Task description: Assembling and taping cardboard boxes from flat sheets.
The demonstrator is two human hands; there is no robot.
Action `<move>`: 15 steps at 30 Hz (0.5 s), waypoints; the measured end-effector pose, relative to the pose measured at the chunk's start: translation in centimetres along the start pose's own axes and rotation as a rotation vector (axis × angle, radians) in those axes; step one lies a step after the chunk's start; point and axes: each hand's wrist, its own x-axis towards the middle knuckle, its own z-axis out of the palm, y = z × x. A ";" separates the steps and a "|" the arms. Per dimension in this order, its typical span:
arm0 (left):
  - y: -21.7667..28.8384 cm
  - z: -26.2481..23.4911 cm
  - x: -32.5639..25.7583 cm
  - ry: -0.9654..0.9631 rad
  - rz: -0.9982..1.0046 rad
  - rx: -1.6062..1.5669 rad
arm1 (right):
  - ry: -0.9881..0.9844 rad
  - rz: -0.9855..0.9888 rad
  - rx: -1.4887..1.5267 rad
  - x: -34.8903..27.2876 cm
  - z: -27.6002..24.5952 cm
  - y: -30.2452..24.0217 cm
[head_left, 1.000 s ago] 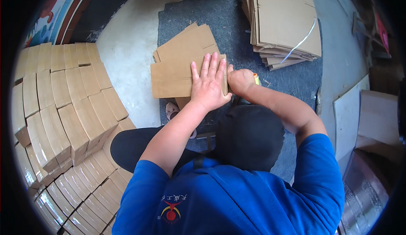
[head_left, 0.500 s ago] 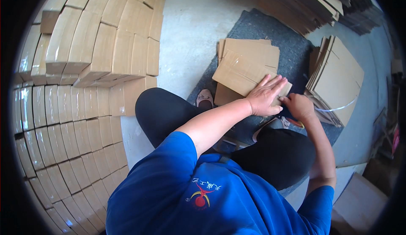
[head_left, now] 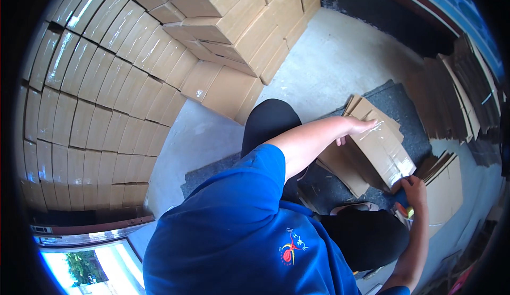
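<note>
A narrow cardboard box (head_left: 380,146) is tilted up in front of me, with a shiny strip of clear tape near its right end. My left hand (head_left: 358,127) grips its far left end, the thumb lying over the top and the fingers curled down the side. At the near right end, my right hand (head_left: 413,190) is closed on what looks like a tape dispenser (head_left: 402,202), blue with yellow and red parts, touching the box. Most of the dispenser is hidden by the hand. Flattened cardboard pieces (head_left: 345,173) lie beneath and behind the box.
Stacked flat cardboard (head_left: 446,189) stands just right of my right hand. Taller stacks of cardboard sheets (head_left: 443,98) stand at the far right. Finished cartons (head_left: 106,93) form a high wall on the left. A dark mat (head_left: 393,93) covers part of the grey floor.
My left hand went from lying flat on the cardboard to gripping the far end of the box, now tilted up. The right hand is at its near end. My view has swung left.
</note>
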 end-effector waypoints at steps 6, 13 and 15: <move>2.3 -7.9 -10.7 0.100 0.183 -0.438 | 0.455 -0.202 -0.481 1.0 -6.8 -11.4; -7.8 -13.5 -17.3 0.259 0.482 -1.145 | 0.605 -0.546 -0.596 2.8 -6.4 -24.0; -14.2 -12.0 -17.3 0.321 0.625 -1.291 | 0.562 -0.705 -0.579 2.8 -4.6 -27.3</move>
